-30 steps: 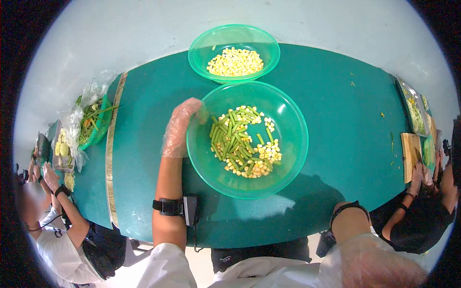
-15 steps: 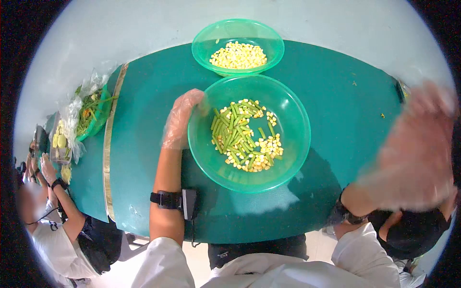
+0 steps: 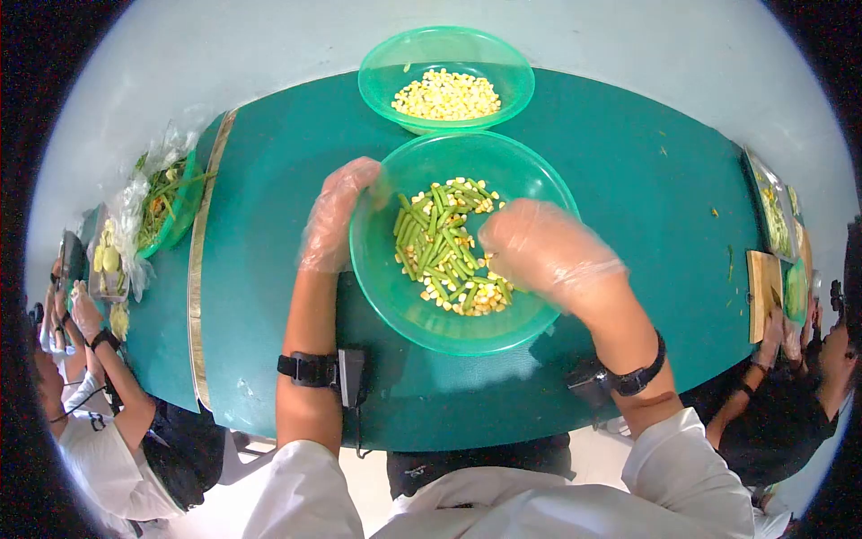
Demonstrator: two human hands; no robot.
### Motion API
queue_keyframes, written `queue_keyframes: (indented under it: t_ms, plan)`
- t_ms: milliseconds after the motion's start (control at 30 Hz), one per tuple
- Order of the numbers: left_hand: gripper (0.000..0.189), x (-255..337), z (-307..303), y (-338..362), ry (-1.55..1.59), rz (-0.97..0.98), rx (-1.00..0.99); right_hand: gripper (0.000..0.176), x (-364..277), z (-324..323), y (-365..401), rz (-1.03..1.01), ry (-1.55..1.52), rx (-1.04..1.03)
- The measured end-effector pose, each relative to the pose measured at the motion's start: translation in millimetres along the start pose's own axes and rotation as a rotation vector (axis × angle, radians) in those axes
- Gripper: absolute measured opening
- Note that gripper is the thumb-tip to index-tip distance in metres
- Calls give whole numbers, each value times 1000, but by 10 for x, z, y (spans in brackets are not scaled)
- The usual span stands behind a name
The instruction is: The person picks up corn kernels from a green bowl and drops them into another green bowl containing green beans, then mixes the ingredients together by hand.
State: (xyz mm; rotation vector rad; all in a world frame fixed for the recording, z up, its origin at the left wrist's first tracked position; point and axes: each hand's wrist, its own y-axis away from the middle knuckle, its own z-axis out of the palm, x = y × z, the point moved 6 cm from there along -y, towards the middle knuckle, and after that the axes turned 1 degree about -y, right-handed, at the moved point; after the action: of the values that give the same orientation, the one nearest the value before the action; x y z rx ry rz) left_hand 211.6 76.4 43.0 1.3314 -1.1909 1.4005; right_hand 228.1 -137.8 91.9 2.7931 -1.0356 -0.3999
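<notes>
A green translucent bowl stands in front of me with cut green beans and yellow corn kernels in it. My left hand, in a clear plastic glove, grips the bowl's left rim. Inside the bowl on the right is my right hand, also gloved, with its fingers curled down at the beans and corn. The fingertips are partly hidden, so what they hold cannot be made out. Behind stands a second green bowl of corn kernels, close against the first one.
On the left are a basket of greens, a plastic bag and a container of pale pieces. To the right lie a cutting board and a tray of vegetables. Co-workers' hands show at both sides.
My right hand has swung in from the far right, where it was blurred, down into the bowl. My left hand has stayed on the rim. The cutting board at right is now uncovered.
</notes>
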Motion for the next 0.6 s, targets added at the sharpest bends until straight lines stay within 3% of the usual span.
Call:
queue_keyframes:
  t_ms: [433,600]
  plan:
    - [31,-31,30,35,123,-125,93,14,-68,238,-106,-102,-8,-4]
    - [30,-5,-14,-21,-35,0,-4,13,-143,179,-75,-85,40,6]
